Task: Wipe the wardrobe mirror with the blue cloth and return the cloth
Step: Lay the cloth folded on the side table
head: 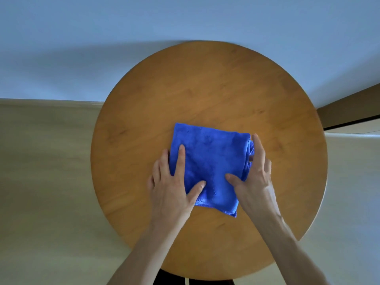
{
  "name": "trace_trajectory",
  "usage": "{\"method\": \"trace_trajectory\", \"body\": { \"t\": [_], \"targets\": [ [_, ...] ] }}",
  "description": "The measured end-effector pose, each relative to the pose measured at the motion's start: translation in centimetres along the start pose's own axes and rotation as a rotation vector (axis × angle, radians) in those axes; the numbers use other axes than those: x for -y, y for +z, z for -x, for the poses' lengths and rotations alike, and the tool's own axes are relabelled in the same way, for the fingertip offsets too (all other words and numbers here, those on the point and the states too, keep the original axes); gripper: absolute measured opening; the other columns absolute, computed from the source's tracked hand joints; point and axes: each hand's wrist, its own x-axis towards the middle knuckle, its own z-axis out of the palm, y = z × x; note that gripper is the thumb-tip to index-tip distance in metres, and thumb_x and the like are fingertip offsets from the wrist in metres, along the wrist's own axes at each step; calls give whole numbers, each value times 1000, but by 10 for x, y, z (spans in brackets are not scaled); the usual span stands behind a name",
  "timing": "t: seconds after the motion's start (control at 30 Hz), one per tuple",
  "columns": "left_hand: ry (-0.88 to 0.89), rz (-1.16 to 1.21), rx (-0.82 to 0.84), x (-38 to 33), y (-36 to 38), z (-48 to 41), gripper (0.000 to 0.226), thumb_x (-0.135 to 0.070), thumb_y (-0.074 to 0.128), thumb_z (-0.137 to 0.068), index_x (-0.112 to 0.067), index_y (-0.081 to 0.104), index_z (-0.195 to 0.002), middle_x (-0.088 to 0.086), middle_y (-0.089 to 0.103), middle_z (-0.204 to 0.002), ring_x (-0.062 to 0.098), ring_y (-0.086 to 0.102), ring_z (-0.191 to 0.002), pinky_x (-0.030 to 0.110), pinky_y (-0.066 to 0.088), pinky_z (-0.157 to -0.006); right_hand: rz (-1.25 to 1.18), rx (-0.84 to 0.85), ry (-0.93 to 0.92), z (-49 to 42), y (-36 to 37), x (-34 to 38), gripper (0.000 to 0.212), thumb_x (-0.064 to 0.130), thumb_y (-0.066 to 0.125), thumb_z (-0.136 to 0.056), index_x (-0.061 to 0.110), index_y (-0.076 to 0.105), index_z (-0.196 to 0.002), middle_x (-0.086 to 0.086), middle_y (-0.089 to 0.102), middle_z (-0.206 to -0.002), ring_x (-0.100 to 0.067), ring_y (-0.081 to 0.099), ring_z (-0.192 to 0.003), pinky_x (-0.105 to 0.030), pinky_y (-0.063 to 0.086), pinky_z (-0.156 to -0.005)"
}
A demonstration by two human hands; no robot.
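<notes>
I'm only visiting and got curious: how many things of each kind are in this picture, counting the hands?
blue cloth: 1
round wooden table: 1
hands: 2 (left hand, right hand)
Total: 4

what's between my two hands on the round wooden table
In the head view, the folded blue cloth fills the stretch between the left hand and the right hand. Both hands touch it, and it lies on the round wooden table.
</notes>
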Motion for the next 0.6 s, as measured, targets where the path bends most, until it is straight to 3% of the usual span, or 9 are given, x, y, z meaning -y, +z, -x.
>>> {"method": "trace_trajectory", "body": {
  "t": [0.07,0.1,0.2,0.3,0.4,0.5,0.6],
  "targets": [
    [11,-66,45,-1,1,-2,106,-86,37,-80,-34,-6,-162,9,3,-170,27,10,-154,44,25,-117,-53,-44,-46,-2,-5,-2,91,2,65,-87,60,24,-144,11,38,-126,19,50,-98,-18,42,-66],
    [17,-93,58,-3,1,-3,111,-88,38,-78,-32,-9,-162,9,-3,-170,26,3,-156,45,23,-119,-25,-74,-76,-3,-6,-3,85,-4,58,-87,56,33,-142,10,39,-124,14,51,-98,-20,43,-66],
    [79,-106,-3,-8,-1,-2,113,-75,57,-80,-23,1,-164,9,-8,-171,26,-4,-158,49,22,-122,292,-263,-297,-1,0,-3,63,-13,51,-85,26,60,-133,-4,47,-133,-24,54,-106,-40,51,-67],
    [261,-98,-82,-12,6,1,91,-47,60,-90,-21,13,-163,7,2,-172,23,0,-158,52,24,-123,490,-313,-533,9,16,-9,33,2,63,-91,13,69,-122,-14,55,-138,-36,53,-111,-48,52,-84],
    [330,-172,-24,-10,20,3,68,-38,45,-105,-18,15,-163,1,3,-171,18,-1,-158,51,17,-126,648,-173,-590,22,36,-25,44,21,57,-100,17,55,-145,-12,46,-155,-33,44,-141,-48,43,-110],
    [371,-279,3,1,26,1,64,-48,27,-109,-21,6,-163,1,-3,-172,17,-4,-158,50,13,-127,839,-94,-634,19,37,-50,54,38,35,-108,25,26,-160,-3,22,-167,-23,22,-154,-49,33,-119],
    [400,-281,4,9,27,-3,65,-54,22,-107,-24,7,-164,1,-2,-172,16,-3,-158,51,15,-126,899,-74,-609,10,36,-62,57,46,26,-109,29,14,-162,-1,10,-170,-20,13,-156,-49,25,-123]
  ]
}}
